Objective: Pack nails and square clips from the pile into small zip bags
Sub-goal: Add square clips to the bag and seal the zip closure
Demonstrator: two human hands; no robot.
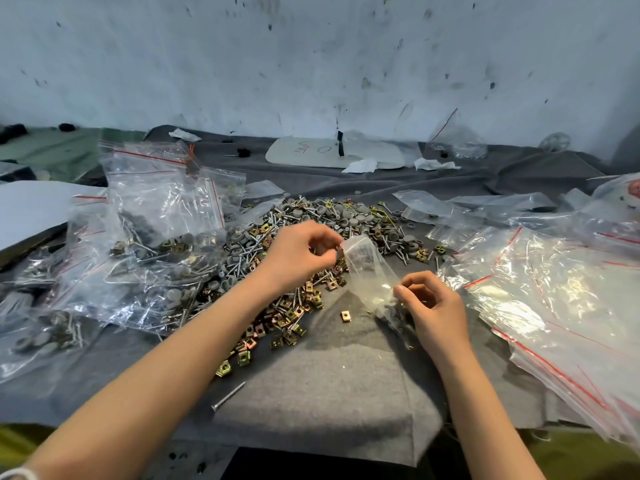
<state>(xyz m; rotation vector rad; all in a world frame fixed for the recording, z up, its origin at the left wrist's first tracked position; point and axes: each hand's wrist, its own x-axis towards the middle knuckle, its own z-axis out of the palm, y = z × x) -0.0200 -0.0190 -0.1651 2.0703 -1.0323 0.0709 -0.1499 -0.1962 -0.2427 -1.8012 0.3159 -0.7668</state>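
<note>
A pile of nails, grey caps and brass-coloured square clips (294,258) spreads across the grey cloth (329,382) in the middle. My left hand (298,252) pinches the top edge of a small clear zip bag (370,271) above the pile. My right hand (433,306) grips the bag's lower end, where some dark parts sit inside. The bag stretches slantwise between both hands. One square clip (345,315) lies alone just below the bag. A single nail (228,396) rests on the cloth near the front.
Filled zip bags (145,244) are heaped at the left. A stack of empty zip bags with red strips (547,299) lies at the right. A white board (332,152) and paper scraps sit at the back by the stained wall.
</note>
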